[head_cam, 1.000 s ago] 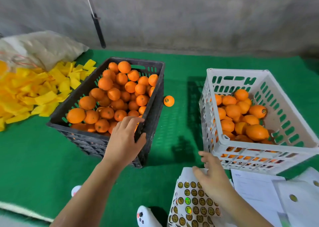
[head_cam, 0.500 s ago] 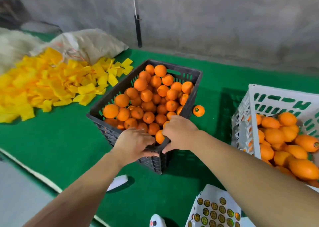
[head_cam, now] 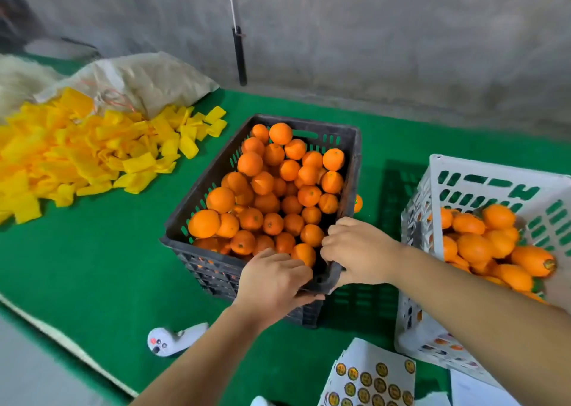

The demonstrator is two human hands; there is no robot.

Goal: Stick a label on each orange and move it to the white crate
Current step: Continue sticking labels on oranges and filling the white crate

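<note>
Both hands grasp the near corner of the black crate [head_cam: 197, 245] of oranges.

The left hand [head_cam: 272, 282] curls over the crate's near rim, thumb underneath, and the right hand [head_cam: 355, 254] clenches the same corner from the right side, fingers hooked over the edge beside an orange [head_cam: 304, 253]. The white crate [head_cam: 482, 183] stands to the right, part-filled with oranges, well apart from one loose orange [head_cam: 357, 203] behind the black crate. A label sheet [head_cam: 370, 378] lies on the green mat [head_cam: 92, 266] near the person.
</note>
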